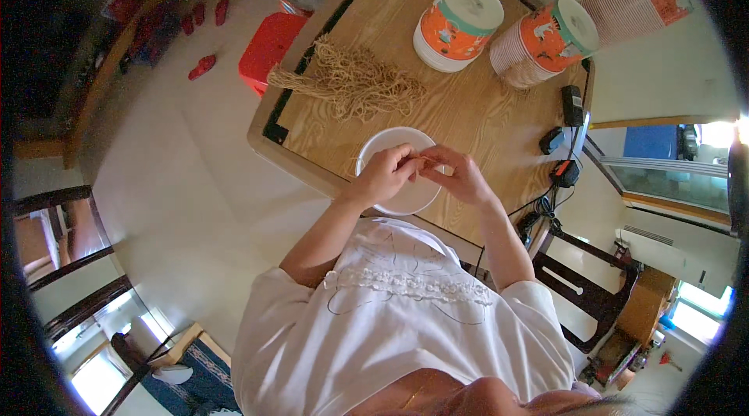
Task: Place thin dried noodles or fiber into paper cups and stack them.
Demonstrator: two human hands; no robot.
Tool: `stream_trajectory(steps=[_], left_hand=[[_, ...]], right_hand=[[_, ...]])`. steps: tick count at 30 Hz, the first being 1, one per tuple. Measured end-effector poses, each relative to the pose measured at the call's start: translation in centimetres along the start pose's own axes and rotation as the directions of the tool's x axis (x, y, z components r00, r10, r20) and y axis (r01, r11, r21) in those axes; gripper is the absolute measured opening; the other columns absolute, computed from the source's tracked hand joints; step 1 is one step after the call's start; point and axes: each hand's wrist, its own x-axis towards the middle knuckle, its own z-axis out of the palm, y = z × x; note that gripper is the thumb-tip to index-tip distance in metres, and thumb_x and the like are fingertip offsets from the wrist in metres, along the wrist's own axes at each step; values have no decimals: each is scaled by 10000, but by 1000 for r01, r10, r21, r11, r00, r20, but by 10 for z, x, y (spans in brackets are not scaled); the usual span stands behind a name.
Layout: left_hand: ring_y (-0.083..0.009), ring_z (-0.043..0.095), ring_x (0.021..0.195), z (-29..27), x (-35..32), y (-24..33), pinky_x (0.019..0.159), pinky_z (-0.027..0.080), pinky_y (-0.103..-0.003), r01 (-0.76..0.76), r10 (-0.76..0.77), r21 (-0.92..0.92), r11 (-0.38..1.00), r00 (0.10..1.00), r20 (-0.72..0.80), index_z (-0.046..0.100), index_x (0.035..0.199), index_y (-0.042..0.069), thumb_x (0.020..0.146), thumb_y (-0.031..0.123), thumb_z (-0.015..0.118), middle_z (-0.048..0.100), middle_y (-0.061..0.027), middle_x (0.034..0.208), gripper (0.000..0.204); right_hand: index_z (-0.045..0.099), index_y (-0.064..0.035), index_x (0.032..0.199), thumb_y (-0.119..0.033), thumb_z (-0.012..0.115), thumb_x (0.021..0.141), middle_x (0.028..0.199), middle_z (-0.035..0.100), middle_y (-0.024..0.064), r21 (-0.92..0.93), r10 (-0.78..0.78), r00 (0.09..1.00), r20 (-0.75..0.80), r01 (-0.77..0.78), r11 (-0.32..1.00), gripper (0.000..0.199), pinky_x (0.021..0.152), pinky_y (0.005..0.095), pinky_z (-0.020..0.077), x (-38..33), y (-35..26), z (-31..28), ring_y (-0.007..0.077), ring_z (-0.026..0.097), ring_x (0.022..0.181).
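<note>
Over the mouth of a round white paper tub (412, 204), both hands meet with fingertips together. My left hand (384, 174) is closed in a pinch, its fingertips touching those of the right. My right hand (462, 177) pinches at the same spot from the other side. Whatever lies between the fingers is too small to name. A thin tan strand shows by the tub's left rim. Beyond the tub, a loose tangled heap of tan twine (363, 82) lies on the wooden table (484, 116).
Stacked orange-and-white paper tubs (470, 22) stand at the table's far side, with more stacks (550, 34) to the right. Black power adapters and cables (563, 173) run along the right edge. A red stool (269, 49) stands beyond the left edge; a dark chair (585, 287) is at right.
</note>
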Motion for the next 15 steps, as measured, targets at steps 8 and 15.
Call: stream_trajectory(steps=[8, 15], left_hand=[[-138, 556, 566, -1, -5, -8, 541, 429, -274, 38, -37, 31, 999, 999, -40, 529, 777, -8, 829, 115, 531, 577, -77, 639, 133], [-134, 559, 565, 3, -1, -8, 536, 432, -273, 28, -25, 42, 999, 998, -59, 553, 795, -8, 822, 115, 539, 583, -77, 639, 126]], right_hand=[[623, 5, 891, -91, 595, 794, 821, 611, 43, 181, 155, 986, -58, -142, 973, 140, 699, 257, 465, -15, 8, -1, 116, 565, 762], [600, 13, 873, -45, 566, 796, 829, 600, 41, 333, 226, 968, -108, -179, 926, 102, 721, 263, 455, -15, 10, -5, 131, 555, 765]])
